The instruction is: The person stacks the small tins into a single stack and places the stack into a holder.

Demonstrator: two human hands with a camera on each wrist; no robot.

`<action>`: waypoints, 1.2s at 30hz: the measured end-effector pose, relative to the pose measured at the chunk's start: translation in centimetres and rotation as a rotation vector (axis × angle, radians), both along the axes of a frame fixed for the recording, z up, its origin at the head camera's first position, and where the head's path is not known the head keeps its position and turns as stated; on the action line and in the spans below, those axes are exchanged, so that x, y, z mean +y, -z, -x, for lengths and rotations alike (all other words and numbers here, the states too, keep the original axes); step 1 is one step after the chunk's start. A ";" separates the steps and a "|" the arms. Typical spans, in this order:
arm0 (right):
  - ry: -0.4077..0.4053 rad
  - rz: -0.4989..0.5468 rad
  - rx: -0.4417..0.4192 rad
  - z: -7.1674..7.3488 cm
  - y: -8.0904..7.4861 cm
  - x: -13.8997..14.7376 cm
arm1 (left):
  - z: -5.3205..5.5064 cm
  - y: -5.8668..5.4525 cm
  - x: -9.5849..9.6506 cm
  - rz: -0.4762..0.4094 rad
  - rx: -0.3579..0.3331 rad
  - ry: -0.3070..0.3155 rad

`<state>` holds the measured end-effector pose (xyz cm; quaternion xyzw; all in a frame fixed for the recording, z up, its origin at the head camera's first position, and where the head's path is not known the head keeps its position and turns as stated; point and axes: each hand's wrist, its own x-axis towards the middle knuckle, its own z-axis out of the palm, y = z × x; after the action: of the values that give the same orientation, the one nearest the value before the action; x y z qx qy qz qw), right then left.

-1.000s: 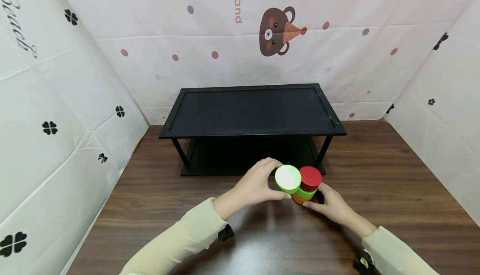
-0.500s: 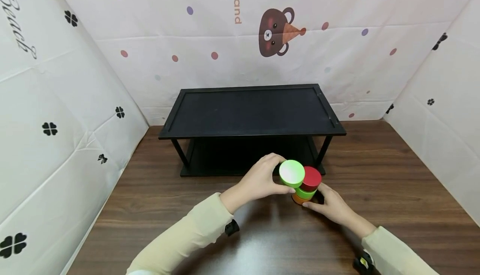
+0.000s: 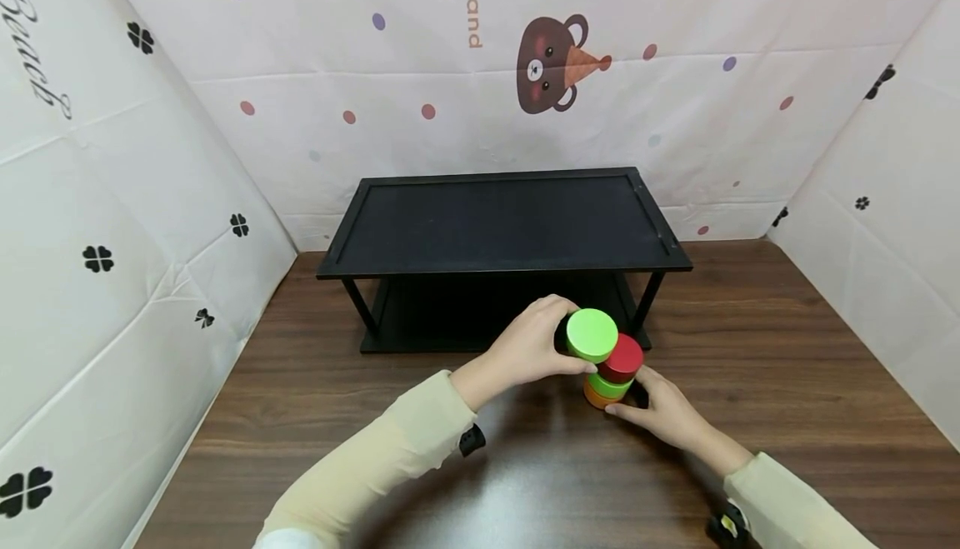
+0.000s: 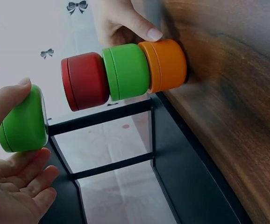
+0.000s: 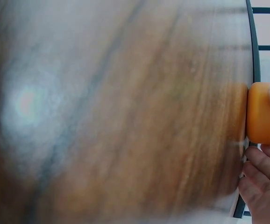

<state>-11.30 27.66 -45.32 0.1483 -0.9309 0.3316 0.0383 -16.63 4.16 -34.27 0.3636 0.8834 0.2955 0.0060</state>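
Observation:
Three round lidded jars stand stacked on the table: an orange jar (image 4: 167, 65) at the bottom, a green jar (image 4: 129, 72) in the middle and a red jar (image 4: 86, 80) on top. My left hand (image 3: 525, 344) pinches a second green jar (image 3: 592, 333) between thumb and fingers. In the left wrist view this jar is apart from the red one, with a gap between them. My right hand (image 3: 667, 412) holds the orange jar at the base, thumb on its near side and fingers behind. The right wrist view shows that thumb on the orange side.
A black two-tier rack (image 3: 495, 224) stands behind the jars, its lower shelf (image 3: 480, 316) close to the stack. The brown wooden table (image 3: 750, 349) extends to both sides. White printed sheets (image 3: 315, 32) enclose the back and sides.
My left hand has lifted the second green jar up and to the right, toward the red jar's top. My right hand has stayed at the orange jar, and the stack has not moved.

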 end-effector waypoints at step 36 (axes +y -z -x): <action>0.000 0.009 0.007 0.0 0.4 0.3 | 1.2 0.6 3.2 0.010 -0.042 0.019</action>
<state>-11.31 27.93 -45.77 0.1495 -0.9293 0.3352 0.0421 -17.84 7.39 -34.85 0.3658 0.8810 0.2985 0.0293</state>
